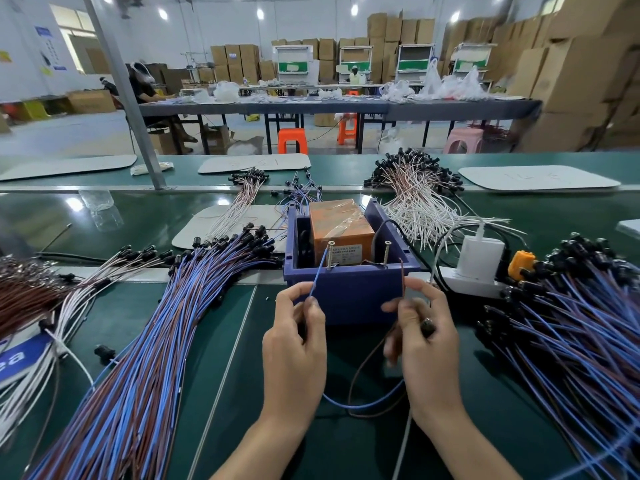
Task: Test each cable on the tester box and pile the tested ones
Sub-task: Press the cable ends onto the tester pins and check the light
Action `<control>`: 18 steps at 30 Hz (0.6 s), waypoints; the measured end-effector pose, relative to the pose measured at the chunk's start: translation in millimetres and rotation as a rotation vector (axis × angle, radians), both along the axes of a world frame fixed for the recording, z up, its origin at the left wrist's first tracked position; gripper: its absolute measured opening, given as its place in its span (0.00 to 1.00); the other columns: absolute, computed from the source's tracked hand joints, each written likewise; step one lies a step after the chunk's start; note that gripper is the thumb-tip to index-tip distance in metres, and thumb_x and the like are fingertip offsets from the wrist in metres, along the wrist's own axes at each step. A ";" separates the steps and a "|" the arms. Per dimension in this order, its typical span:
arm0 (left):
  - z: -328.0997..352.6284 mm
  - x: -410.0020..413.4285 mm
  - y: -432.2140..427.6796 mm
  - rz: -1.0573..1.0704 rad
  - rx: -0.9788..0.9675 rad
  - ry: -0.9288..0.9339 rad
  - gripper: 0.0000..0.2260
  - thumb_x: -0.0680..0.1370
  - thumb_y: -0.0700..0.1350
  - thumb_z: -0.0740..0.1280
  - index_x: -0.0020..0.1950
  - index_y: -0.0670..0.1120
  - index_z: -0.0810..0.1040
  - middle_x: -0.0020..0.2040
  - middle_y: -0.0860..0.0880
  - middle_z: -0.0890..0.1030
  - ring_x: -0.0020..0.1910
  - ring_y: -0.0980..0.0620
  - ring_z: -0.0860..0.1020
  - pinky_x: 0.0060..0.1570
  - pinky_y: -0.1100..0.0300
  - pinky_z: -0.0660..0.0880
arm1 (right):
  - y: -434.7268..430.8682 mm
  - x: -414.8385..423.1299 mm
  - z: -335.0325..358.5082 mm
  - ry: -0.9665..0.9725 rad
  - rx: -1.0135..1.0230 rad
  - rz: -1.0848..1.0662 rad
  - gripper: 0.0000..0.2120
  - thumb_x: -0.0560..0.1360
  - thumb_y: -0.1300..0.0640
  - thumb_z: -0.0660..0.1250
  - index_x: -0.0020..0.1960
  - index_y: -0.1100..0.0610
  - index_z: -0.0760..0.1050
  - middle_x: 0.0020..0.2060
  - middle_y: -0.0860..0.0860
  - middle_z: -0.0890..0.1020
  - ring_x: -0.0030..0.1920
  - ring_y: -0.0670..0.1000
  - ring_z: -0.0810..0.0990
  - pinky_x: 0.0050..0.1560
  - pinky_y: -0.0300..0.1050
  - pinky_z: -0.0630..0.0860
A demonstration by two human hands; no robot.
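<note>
Glossy green bench top (145, 216); blue plastic tester box (349, 292); metal screws (330, 255).

a factory floor: stacked cardboard boxes (571, 74), long worktables (339, 107), heaped cable bundles (419, 188).

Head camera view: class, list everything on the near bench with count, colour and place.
tester box: one, blue tub, orange block inside, centre.
screws: two, metal, box's front rim.
held cable: one, blue and brown, looped between hands.
blue-brown cable piles: two, left and right of box.
white cable bundles: two behind box, one far left.
power strip: one, white, right of box.
left hand: pinches blue wire by left screw.
right hand: pinches brown wire near right screw.
</note>
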State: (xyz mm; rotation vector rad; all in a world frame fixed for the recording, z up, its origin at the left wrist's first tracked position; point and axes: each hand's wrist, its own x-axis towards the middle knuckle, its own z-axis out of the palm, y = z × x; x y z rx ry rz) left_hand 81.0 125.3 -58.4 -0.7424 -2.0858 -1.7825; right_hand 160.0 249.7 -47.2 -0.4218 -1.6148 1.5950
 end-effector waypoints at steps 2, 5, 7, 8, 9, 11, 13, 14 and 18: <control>-0.2 -0.2 0.1 -0.003 0.006 -0.006 0.07 0.84 0.48 0.61 0.56 0.61 0.72 0.29 0.58 0.72 0.25 0.58 0.65 0.25 0.64 0.63 | 0.7 2.9 0.7 0.008 -0.069 0.033 0.18 0.82 0.64 0.62 0.53 0.40 0.77 0.45 0.49 0.84 0.25 0.49 0.74 0.22 0.43 0.72; -0.8 -0.6 0.2 -0.007 0.016 -0.009 0.06 0.83 0.50 0.60 0.56 0.61 0.72 0.29 0.57 0.72 0.25 0.58 0.65 0.26 0.65 0.63 | 2.9 5.0 2.6 0.024 -0.135 0.053 0.17 0.80 0.66 0.65 0.51 0.43 0.79 0.42 0.51 0.84 0.24 0.49 0.74 0.22 0.43 0.72; -1.1 -0.6 0.2 -0.008 0.017 -0.006 0.06 0.83 0.49 0.60 0.56 0.60 0.73 0.29 0.57 0.72 0.25 0.58 0.65 0.26 0.66 0.63 | 5.0 4.6 3.8 0.029 -0.181 0.057 0.16 0.79 0.65 0.66 0.49 0.43 0.80 0.41 0.53 0.83 0.25 0.49 0.74 0.21 0.43 0.71; -1.2 -0.5 0.0 -0.007 0.017 -0.006 0.06 0.83 0.49 0.60 0.56 0.60 0.73 0.29 0.58 0.72 0.25 0.58 0.65 0.26 0.66 0.63 | 6.1 4.5 3.9 0.029 -0.204 0.058 0.15 0.79 0.64 0.66 0.49 0.43 0.80 0.41 0.53 0.83 0.25 0.49 0.74 0.21 0.43 0.71; -1.1 -0.5 0.2 -0.005 0.018 -0.006 0.05 0.82 0.50 0.60 0.56 0.59 0.73 0.29 0.58 0.72 0.25 0.58 0.65 0.26 0.66 0.62 | 7.4 4.4 3.9 0.030 -0.226 0.063 0.14 0.79 0.63 0.66 0.49 0.43 0.80 0.41 0.53 0.84 0.25 0.49 0.74 0.21 0.42 0.70; -1.1 -0.7 0.3 -0.004 0.021 -0.008 0.05 0.82 0.50 0.60 0.56 0.59 0.73 0.29 0.58 0.72 0.25 0.58 0.65 0.26 0.67 0.62 | 9.1 4.4 3.3 0.032 -0.253 0.080 0.12 0.81 0.60 0.63 0.49 0.44 0.80 0.42 0.53 0.84 0.24 0.49 0.73 0.21 0.40 0.68; -1.5 -1.2 0.4 -0.005 0.019 -0.008 0.05 0.82 0.50 0.60 0.56 0.58 0.73 0.29 0.58 0.72 0.25 0.59 0.65 0.26 0.67 0.62 | 9.2 4.5 2.6 0.019 -0.241 0.081 0.12 0.82 0.57 0.62 0.48 0.43 0.80 0.40 0.51 0.84 0.23 0.49 0.72 0.20 0.39 0.66; -2.0 -1.4 0.1 -0.007 0.016 -0.008 0.05 0.83 0.49 0.60 0.56 0.58 0.73 0.29 0.58 0.72 0.25 0.59 0.65 0.26 0.67 0.62 | 8.9 4.3 2.2 0.007 -0.227 0.072 0.12 0.83 0.56 0.62 0.48 0.43 0.80 0.39 0.51 0.84 0.23 0.49 0.72 0.20 0.38 0.65; -2.2 -1.3 0.7 -0.021 0.014 -0.016 0.05 0.83 0.51 0.60 0.56 0.59 0.73 0.29 0.58 0.71 0.25 0.58 0.64 0.26 0.66 0.62 | 7.6 3.9 1.5 -0.018 -0.168 0.049 0.13 0.83 0.57 0.61 0.47 0.44 0.80 0.37 0.49 0.83 0.22 0.48 0.70 0.20 0.37 0.63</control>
